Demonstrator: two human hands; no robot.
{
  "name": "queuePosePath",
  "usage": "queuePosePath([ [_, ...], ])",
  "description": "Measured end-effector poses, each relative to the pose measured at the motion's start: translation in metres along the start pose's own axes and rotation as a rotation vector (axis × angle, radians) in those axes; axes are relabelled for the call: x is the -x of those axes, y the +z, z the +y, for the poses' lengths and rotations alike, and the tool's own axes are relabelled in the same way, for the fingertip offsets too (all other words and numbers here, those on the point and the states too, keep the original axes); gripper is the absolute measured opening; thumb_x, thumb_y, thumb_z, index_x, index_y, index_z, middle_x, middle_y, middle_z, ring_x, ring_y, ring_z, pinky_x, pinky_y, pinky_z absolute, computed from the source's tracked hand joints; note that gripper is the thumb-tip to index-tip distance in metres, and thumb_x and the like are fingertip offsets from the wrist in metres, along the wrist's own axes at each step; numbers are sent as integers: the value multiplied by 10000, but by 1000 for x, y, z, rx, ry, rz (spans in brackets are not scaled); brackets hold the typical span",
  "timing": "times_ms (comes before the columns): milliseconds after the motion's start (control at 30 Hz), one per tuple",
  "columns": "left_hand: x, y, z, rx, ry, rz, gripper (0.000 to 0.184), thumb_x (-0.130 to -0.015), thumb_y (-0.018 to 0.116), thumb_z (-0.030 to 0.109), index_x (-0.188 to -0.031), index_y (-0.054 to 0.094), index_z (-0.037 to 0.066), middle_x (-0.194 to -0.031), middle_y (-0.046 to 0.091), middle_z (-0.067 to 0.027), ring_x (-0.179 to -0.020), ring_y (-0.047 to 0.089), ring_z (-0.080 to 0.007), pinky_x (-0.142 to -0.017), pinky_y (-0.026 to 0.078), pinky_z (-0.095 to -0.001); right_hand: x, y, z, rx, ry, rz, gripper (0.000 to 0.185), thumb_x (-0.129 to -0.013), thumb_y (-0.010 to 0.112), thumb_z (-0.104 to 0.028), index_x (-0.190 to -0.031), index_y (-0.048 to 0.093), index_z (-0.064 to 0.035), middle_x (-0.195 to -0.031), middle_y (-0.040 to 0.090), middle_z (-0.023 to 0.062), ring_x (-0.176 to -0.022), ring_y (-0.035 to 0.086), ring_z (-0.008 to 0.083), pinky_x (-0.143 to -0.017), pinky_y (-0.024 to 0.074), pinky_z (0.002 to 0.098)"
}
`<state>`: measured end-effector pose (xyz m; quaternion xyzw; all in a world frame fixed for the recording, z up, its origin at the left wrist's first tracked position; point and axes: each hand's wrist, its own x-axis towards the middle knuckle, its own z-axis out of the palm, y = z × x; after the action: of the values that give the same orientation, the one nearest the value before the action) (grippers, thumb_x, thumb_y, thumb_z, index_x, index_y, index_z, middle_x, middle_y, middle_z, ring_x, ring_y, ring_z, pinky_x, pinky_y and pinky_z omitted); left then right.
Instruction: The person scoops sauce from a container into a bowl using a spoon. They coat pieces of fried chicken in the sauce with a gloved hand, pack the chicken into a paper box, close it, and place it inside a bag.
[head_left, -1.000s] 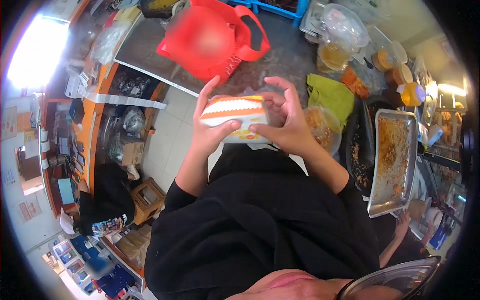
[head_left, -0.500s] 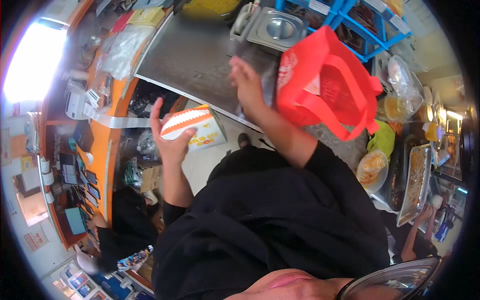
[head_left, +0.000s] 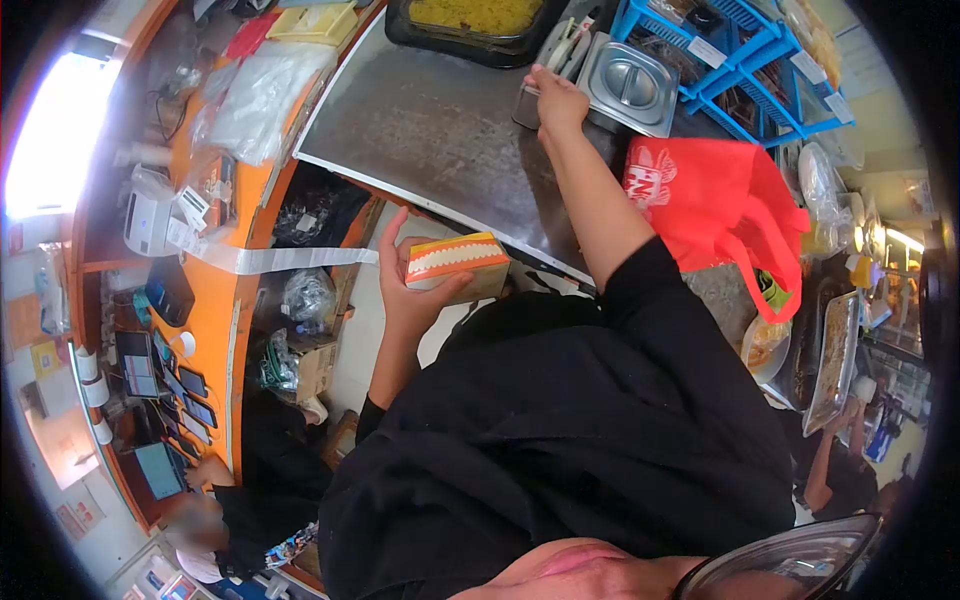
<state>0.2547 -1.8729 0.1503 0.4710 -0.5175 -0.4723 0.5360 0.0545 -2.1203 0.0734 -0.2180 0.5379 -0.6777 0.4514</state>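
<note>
My left hand (head_left: 412,280) is wrapped round a small white, orange and yellow box (head_left: 458,268), held over the gap beside the dark counter (head_left: 430,140). Away at the counter's far side, my right hand (head_left: 560,103) reaches to a narrow metal holder with utensils (head_left: 568,48). Its fingers are pressed together at the holder's edge; whatever they grip is too small to make out. Right beside that hand sits a lidded steel container (head_left: 632,84). The red bag (head_left: 700,200) stands on the counter to the right of my right forearm.
A black tray of yellow food (head_left: 475,18) and blue baskets (head_left: 745,60) line the counter's back. A paper strip (head_left: 290,262) stretches from the orange desk (head_left: 215,300). One person sits lower left; another's arms (head_left: 822,470) show lower right, near a large metal tray (head_left: 832,365).
My right hand has let go of the box and moved up to the utensil holder. The box stays in my left hand. The view has shifted, so the bag appears farther right.
</note>
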Motion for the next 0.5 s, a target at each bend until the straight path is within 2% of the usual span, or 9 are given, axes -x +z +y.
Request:
queuePosePath([
  [100,-6,-2,2,62,-3,-6,991,-610,826,35,-1382,204,39,-938,598,-114,-895,619,-194,-813,488,-306,44,-10,-9,291,136,-34,165,-764,688,-167,-800,693,-6,-726,680,45,-586,551,96,-589,424,245],
  [133,-7,-2,3,36,17,-11,985,-613,823,35,-1382,206,42,-937,597,-110,-897,615,-194,-813,486,-304,42,-19,13,345,72,-53,158,-755,691,-177,-793,701,-24,-702,673,31,-573,524,75,-560,405,237],
  [233,-9,3,5,-2,55,-28,981,-615,814,21,-1382,203,45,-937,595,-102,-903,605,-195,-815,482,-299,44,-51,36,666,240,-156,169,-772,689,-188,-846,702,-37,-730,675,25,-611,533,70,-576,403,232],
  [267,-12,5,7,10,55,-33,988,-612,812,8,-1384,196,44,-938,595,-103,-907,604,-196,-818,481,-298,45,-56,40,557,250,-224,175,-779,688,-187,-875,696,-41,-759,676,27,-622,539,75,-583,404,236],
  [333,-20,6,4,-25,103,-65,1014,-601,806,-27,-1388,170,40,-937,596,-99,-909,601,-187,-818,477,-294,76,-47,-2,336,273,-358,197,-792,685,-185,-934,684,-48,-816,679,31,-644,550,85,-599,406,244],
  [400,-27,11,8,-66,131,-70,1024,-597,814,-15,-1389,168,37,-932,598,-93,-894,598,-172,-800,476,-282,106,-44,-59,131,308,-590,246,-811,674,-154,-1028,641,-42,-934,667,52,-772,597,100,-662,442,253],
  [500,-34,24,24,-241,193,-79,1078,-577,849,46,-1393,146,27,-915,603,-81,-855,591,-146,-761,469,-255,141,-57,-121,12,274,-978,237,-790,683,-67,-1008,595,-88,-923,660,71,-962,584,113,-794,459,278],
])
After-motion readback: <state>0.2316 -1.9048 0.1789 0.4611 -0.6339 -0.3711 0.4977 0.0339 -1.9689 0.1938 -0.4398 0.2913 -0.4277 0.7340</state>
